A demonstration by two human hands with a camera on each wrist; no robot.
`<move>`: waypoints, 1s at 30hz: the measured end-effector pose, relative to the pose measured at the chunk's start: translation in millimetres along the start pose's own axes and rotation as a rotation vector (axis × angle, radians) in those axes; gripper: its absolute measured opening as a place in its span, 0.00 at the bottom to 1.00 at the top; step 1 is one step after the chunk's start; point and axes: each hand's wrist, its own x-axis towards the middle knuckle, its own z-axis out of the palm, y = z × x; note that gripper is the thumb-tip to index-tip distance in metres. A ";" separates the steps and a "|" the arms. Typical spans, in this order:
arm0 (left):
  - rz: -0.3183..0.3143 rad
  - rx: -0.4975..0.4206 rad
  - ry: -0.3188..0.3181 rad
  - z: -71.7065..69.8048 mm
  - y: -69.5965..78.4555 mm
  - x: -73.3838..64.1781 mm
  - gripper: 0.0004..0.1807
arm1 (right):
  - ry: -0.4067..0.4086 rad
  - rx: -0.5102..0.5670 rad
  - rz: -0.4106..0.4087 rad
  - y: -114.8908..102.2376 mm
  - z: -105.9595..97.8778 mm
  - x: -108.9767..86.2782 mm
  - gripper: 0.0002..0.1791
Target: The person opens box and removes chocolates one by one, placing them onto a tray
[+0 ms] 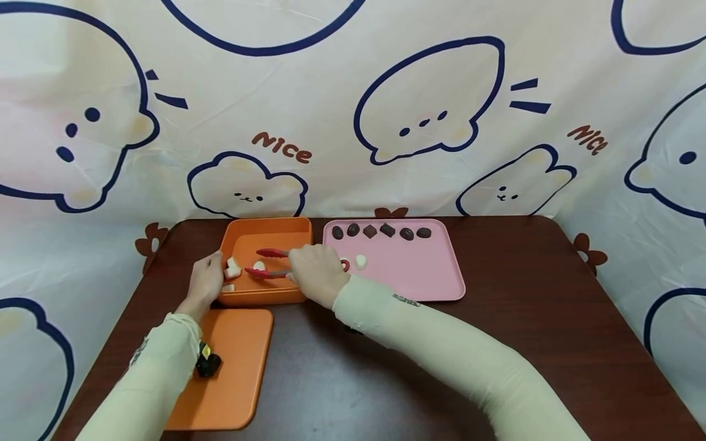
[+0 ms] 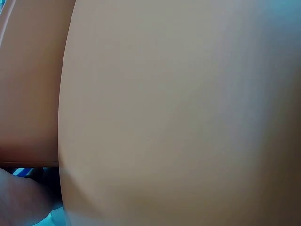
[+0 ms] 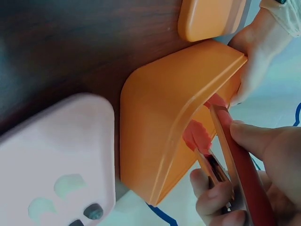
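Cartoon cloth [image 1: 331, 110] backs the dark table [image 1: 551, 294]; my right hand [image 1: 318, 271] grips 2-armed red tongs [image 1: 268, 274]; my left hand [image 1: 204, 280], clasp unclear, touches the orange box [image 1: 263, 297].

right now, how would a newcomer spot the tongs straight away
On the dark brown table, find the orange box left of the pink tray. The tongs reach into it from the person's right hand. Their red tips stand out from the orange box and its white pieces.

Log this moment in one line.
left hand: touching orange box | right hand: holding red-tipped tongs, open | pink tray: dark chocolates
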 end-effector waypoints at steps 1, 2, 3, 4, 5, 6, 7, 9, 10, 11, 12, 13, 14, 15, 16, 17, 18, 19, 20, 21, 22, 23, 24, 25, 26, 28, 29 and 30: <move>0.000 0.007 -0.011 0.0 0.8 0.0 0.35 | 0.011 -0.013 -0.001 1.3 -0.6 -1.0 0.17; -0.001 0.009 -0.018 0.0 1.5 0.4 0.34 | 0.018 -0.021 -0.003 2.2 -1.2 -2.1 0.17; 0.006 0.012 -0.018 -0.4 2.0 0.8 0.34 | 0.025 -0.026 -0.007 2.7 -1.7 -3.3 0.17; 0.012 0.014 -0.014 -1.0 2.6 1.0 0.34 | 0.032 -0.029 -0.013 2.8 -2.1 -4.6 0.17; 0.019 0.017 -0.009 -1.5 3.1 1.1 0.34 | 0.037 -0.031 -0.020 2.6 -2.4 -5.7 0.18; 0.027 0.015 0.001 -1.9 3.6 1.2 0.34 | 0.038 -0.033 -0.028 2.3 -2.4 -7.0 0.18; 0.030 0.012 0.004 -2.5 3.8 1.3 0.34 | 0.041 -0.037 -0.036 1.9 -2.3 -8.0 0.18; 0.035 0.009 0.005 -3.3 3.9 1.3 0.35 | 0.049 -0.047 -0.048 0.7 -0.9 -9.1 0.18; 0.034 0.007 -0.002 -3.5 3.5 1.0 0.36 | 0.052 -0.056 -0.050 0.2 -0.1 -9.4 0.17; 0.037 0.005 -0.005 -3.5 3.1 0.7 0.37 | 0.058 -0.066 -0.051 0.0 1.1 -9.6 0.17; 0.041 0.006 -0.011 -3.6 2.4 0.1 0.37 | 0.062 -0.077 -0.050 -0.1 2.5 -9.8 0.17; 0.041 0.007 -0.015 -3.8 1.5 -0.6 0.37 | 0.067 -0.087 -0.049 -0.1 4.1 -9.8 0.17; 0.046 0.012 -0.015 -3.9 0.7 -1.4 0.37 | 0.071 -0.095 -0.048 0.0 5.7 -9.8 0.17; 0.045 0.012 -0.008 -3.9 -0.2 -1.9 0.37 | 0.072 -0.100 -0.047 0.1 7.2 -9.9 0.17; 0.047 0.017 -0.007 -4.3 -0.5 -2.6 0.37 | 0.069 -0.097 -0.045 0.6 8.5 -9.9 0.16; 0.047 0.018 -0.003 -4.1 -0.6 -3.0 0.37 | 0.064 -0.092 -0.043 0.9 9.7 -10.0 0.16; 0.043 0.018 -0.006 -4.2 -0.7 -3.5 0.36 | 0.055 -0.086 -0.040 1.3 10.8 -10.0 0.16; 0.040 0.017 -0.009 -4.1 -0.7 -3.7 0.36 | 0.046 -0.077 -0.039 1.5 11.5 -10.1 0.16; 0.039 0.019 -0.015 -4.1 -0.8 -3.7 0.35 | 0.037 -0.069 -0.037 1.6 12.2 -10.3 0.15; 0.037 0.017 -0.015 -4.0 -0.9 -3.8 0.35 | 0.029 -0.064 -0.037 1.7 12.8 -10.5 0.15; 0.037 0.016 -0.017 -4.0 -0.9 -4.2 0.35 | 0.025 -0.060 -0.037 1.8 13.2 -10.9 0.15; 0.037 0.017 -0.021 -3.9 -1.0 -4.3 0.35 | 0.022 -0.059 -0.040 2.1 13.5 -11.3 0.15; 0.036 0.020 -0.024 -3.8 -1.2 -4.3 0.35 | 0.023 -0.057 -0.044 2.4 13.9 -11.6 0.15; 0.034 0.024 -0.022 -3.7 -1.3 -4.4 0.35 | 0.027 -0.057 -0.049 2.9 14.2 -11.9 0.15; 0.029 0.024 -0.019 -3.3 -1.7 -4.3 0.36 | 0.033 -0.052 -0.052 3.6 14.8 -12.2 0.15; 0.017 0.021 -0.018 -2.3 -1.4 -4.4 0.36 | 0.040 -0.042 -0.058 5.8 15.8 -12.8 0.15; 0.012 0.022 -0.023 -1.6 -1.0 -4.4 0.36 | 0.039 -0.037 -0.060 7.1 16.4 -13.1 0.15; 0.007 0.018 -0.019 -0.9 -0.6 -4.1 0.36 | 0.040 -0.031 -0.059 8.6 17.0 -13.3 0.15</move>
